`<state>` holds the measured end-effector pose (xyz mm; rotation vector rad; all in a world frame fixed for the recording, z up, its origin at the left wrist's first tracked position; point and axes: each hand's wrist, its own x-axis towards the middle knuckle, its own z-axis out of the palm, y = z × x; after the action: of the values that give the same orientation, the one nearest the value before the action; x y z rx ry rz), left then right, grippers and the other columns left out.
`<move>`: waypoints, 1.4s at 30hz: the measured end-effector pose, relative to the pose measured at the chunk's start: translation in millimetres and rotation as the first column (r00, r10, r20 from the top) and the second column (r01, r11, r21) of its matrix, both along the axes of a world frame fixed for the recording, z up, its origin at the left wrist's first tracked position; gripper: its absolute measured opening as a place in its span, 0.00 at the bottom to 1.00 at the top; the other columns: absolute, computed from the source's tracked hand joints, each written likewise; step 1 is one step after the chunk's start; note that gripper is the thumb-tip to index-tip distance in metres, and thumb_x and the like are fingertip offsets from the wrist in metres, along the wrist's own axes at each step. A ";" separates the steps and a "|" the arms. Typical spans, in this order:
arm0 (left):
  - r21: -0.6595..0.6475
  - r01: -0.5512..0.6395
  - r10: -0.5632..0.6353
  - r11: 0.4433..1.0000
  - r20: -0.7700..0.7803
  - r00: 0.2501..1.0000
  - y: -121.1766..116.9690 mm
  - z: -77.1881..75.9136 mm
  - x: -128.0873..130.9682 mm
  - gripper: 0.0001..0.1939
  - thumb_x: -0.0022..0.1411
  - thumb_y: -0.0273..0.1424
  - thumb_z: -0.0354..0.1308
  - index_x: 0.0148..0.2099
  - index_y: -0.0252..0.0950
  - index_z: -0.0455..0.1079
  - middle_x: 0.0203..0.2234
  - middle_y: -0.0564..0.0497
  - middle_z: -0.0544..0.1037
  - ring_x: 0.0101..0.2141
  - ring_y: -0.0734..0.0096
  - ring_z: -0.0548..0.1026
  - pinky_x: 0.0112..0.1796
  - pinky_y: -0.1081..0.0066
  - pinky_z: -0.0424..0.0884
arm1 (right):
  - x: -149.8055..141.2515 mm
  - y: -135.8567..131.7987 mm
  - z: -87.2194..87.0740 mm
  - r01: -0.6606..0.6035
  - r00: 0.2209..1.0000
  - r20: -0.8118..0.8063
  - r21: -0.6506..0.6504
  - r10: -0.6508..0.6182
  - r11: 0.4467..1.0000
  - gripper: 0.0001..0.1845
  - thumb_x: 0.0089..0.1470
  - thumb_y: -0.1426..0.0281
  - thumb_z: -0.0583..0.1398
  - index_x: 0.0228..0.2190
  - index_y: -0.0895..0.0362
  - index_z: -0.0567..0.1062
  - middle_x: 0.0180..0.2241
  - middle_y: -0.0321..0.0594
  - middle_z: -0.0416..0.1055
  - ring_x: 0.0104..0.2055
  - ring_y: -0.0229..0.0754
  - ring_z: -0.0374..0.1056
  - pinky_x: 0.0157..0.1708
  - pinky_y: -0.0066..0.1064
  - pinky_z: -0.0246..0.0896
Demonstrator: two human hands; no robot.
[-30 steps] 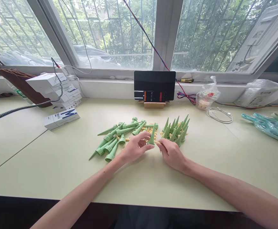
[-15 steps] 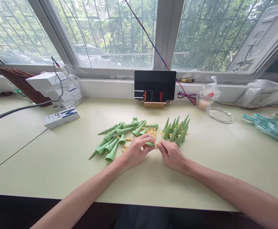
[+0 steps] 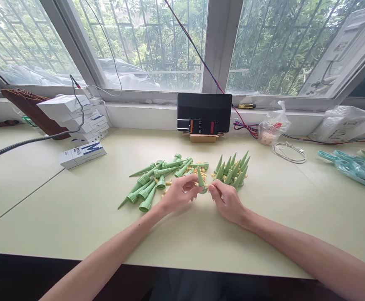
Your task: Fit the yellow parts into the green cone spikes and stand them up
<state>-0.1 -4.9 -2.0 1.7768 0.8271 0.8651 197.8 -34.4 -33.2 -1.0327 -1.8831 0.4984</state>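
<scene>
My left hand (image 3: 182, 193) is closed around the base of a green plastic spike (image 3: 200, 179), whose tip points up. On its right side, my right hand (image 3: 228, 200) pinches a small yellow valve piece (image 3: 210, 187) that meets the spike near its base. The fingers partly hide where the two parts join. To the left lies a loose pile of green spikes (image 3: 144, 190) with wide ribbed caps. Small yellow pieces (image 3: 201, 172) are scattered behind my left hand. Several green spikes with yellow pieces at their bases stand upright in a group (image 3: 232, 169) behind my right hand.
A phone (image 3: 203, 126) showing a timer leans on a black tablet (image 3: 204, 106) at the back. White boxes (image 3: 82, 155) stand at the left. On the right are a bagged cup (image 3: 271, 129), a coiled white cable (image 3: 289, 153) and teal plastic items (image 3: 347, 165).
The spike in my left hand has turned from lying toward the camera to standing tip up. My right hand stays at its side, pinching the yellow piece.
</scene>
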 end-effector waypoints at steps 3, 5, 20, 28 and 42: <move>-0.061 -0.007 0.010 0.998 0.048 0.999 0.5 0.8 0.1 0.13 0.65 0.40 0.58 0.43 0.34 0.70 0.29 0.50 0.73 0.22 0.78 0.68 0.25 0.74 0.69 | -0.6 -0.6 1.8 0.023 1.000 -0.011 -0.020 -0.023 1.000 0.10 0.67 0.64 0.51 0.36 0.55 0.67 0.24 0.33 0.65 0.22 0.35 0.58 0.24 0.27 0.55; -0.094 -0.025 0.033 0.995 0.080 0.996 1.1 1.8 0.0 0.15 0.65 0.41 0.58 0.45 0.34 0.70 0.30 0.50 0.74 0.21 0.79 0.67 0.23 0.74 0.68 | -1.3 -1.2 2.4 0.043 0.999 -0.016 -0.011 -0.043 0.999 0.09 0.66 0.64 0.52 0.41 0.56 0.68 0.27 0.35 0.69 0.22 0.35 0.60 0.24 0.28 0.58; -0.156 0.060 -0.048 0.986 0.084 0.995 2.4 7.8 -3.7 0.19 0.61 0.42 0.62 0.48 0.33 0.71 0.31 0.48 0.76 0.23 0.77 0.69 0.24 0.73 0.69 | -0.7 -0.5 -2.9 0.081 0.996 0.019 0.160 -0.085 0.984 0.06 0.66 0.67 0.55 0.41 0.55 0.70 0.32 0.38 0.71 0.24 0.35 0.61 0.25 0.29 0.60; -0.128 0.011 -0.011 0.992 0.000 1.000 4.3 2.3 -7.7 0.21 0.60 0.41 0.63 0.51 0.34 0.70 0.35 0.48 0.75 0.20 0.81 0.64 0.20 0.76 0.62 | 0.5 0.3 -6.5 0.071 0.997 0.013 0.160 -0.074 0.985 0.06 0.65 0.66 0.55 0.38 0.55 0.69 0.28 0.36 0.68 0.25 0.37 0.61 0.26 0.29 0.59; 0.018 -0.017 0.018 1.000 -0.070 0.997 3.3 -5.4 -6.5 0.18 0.59 0.41 0.64 0.48 0.38 0.71 0.24 0.57 0.65 0.22 0.78 0.59 0.25 0.73 0.63 | 1.7 -1.0 -3.9 0.066 0.997 0.038 0.140 -0.072 0.988 0.14 0.66 0.68 0.52 0.27 0.55 0.64 0.21 0.32 0.61 0.21 0.35 0.54 0.22 0.27 0.52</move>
<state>-6.6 -1.6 -7.4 1.8259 0.8841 0.8281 199.5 -35.4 -37.1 -1.0190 -1.8845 0.3033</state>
